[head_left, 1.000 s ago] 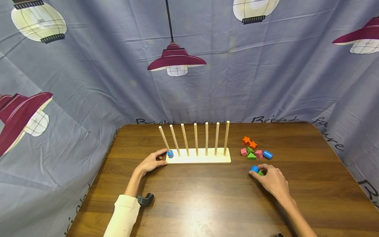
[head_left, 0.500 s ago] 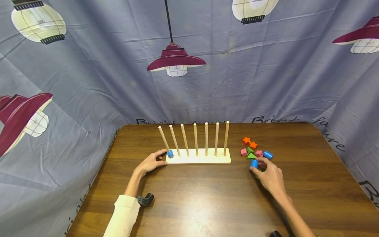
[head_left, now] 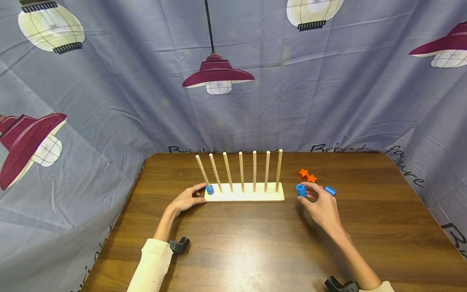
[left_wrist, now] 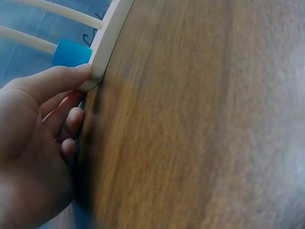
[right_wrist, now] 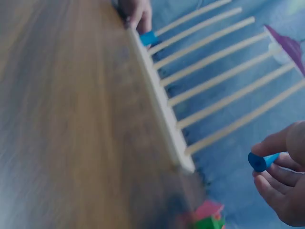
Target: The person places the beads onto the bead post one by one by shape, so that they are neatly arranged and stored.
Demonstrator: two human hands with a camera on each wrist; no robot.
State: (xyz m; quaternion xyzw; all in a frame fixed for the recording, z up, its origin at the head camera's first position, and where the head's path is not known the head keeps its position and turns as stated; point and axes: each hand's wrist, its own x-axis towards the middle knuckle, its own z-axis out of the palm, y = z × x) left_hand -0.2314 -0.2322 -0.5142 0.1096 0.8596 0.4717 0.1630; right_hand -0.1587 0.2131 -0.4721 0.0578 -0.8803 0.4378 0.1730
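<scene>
My left hand (head_left: 185, 200) grips the left end of a pale wooden peg board (head_left: 245, 196), its thumb (left_wrist: 71, 75) on the near side. Several upright pegs rise in a row from this board. Around the leftmost peg, down at the base, sits a blue cylinder (head_left: 209, 190). To the right of the board, my right hand (head_left: 324, 207) pinches another blue cylinder (head_left: 300, 191) between thumb and fingers. This one is raised over the table, its holed end showing in the head view. The right wrist view shows the same held cylinder (right_wrist: 259, 162) beyond the board's right end.
Two orange stars (head_left: 303, 173) lie past the right hand, and a third blue cylinder (head_left: 330, 190) lies on its side beside it. Pink (right_wrist: 208, 208) and green blocks (right_wrist: 209, 223) are mostly hidden by that hand in the head view. A patterned curtain (head_left: 255, 117) hangs behind the table.
My right hand has lifted the blue cylinder and carried it leftward and away from me, tilting its holed end into view; it now covers the pink and green blocks. The left hand stays put.
</scene>
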